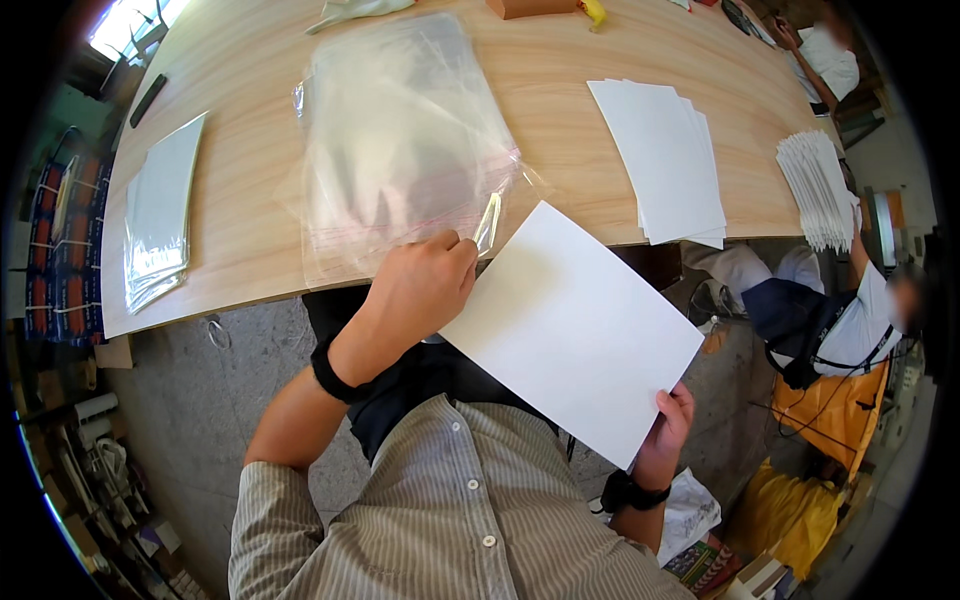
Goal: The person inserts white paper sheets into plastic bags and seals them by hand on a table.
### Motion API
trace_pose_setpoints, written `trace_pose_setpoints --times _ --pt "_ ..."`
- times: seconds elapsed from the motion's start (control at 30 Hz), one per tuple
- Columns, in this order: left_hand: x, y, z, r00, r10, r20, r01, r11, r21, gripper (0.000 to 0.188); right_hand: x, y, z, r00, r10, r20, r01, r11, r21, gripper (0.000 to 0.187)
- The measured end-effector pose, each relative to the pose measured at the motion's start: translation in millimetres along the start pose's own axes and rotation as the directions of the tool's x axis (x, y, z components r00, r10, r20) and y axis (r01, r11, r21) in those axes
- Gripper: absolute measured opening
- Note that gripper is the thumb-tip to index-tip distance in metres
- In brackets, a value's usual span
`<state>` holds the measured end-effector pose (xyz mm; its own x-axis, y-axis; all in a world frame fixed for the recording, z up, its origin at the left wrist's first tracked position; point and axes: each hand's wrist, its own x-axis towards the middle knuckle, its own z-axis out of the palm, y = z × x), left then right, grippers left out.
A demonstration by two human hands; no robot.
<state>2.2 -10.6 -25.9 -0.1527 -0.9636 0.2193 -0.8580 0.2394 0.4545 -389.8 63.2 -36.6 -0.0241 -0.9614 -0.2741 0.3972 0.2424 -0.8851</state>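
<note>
With my right hand (674,425) I am pinching the white sheet (575,335) by its lower right corner, at the right of centre in the frame. The sheet is slanting in front of my body, its upper corner overlapping the front edge of the table (240,210). My left hand (420,290) is curling over the sheet's left end, right at the lower edge of the clear bags (400,130), which are lying in a pile at upper centre. Its fingertips are hidden, so I cannot tell whether they are pinching a bag, the sheet or neither.

More paper (665,160) is lying loosely fanned at upper right, and a glossy stack (165,215) is resting on the table at the left of the frame.

As I judge it, I am at the step of matching sheet to bag. The next move seems to be calling for parting a bag's mouth with my left fingers while my right hand is steadying the sheet flat and square to the opening, so that no corner is catching or creasing.
</note>
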Motion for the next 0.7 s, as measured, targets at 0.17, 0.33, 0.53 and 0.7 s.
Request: trace_pose_setpoints --times 0.17,0.33,0.53,0.7 --pt "-6 3 -3 0.998 0.067 0.004 -0.067 0.995 0.079 0.005 7 2 -1 0.999 -0.016 0.038 0.016 1.000 -0.004 0.037" --pt "-4 5 0 0.995 0.098 -0.028 -0.096 0.992 0.080 0.007 8 6 10 0.999 0.007 0.035 -0.007 1.000 -0.009 0.037" --pt "3 10 -1 0.990 0.128 -0.054 -0.121 0.984 0.128 0.010 18 10 30 0.999 0.020 0.039 -0.020 1.000 -0.010 0.030" --pt "7 -4 -1 0.989 0.123 -0.085 -0.097 0.962 0.254 0.009 15 7 31 0.997 0.009 0.071 -0.009 1.000 -0.008 0.030"
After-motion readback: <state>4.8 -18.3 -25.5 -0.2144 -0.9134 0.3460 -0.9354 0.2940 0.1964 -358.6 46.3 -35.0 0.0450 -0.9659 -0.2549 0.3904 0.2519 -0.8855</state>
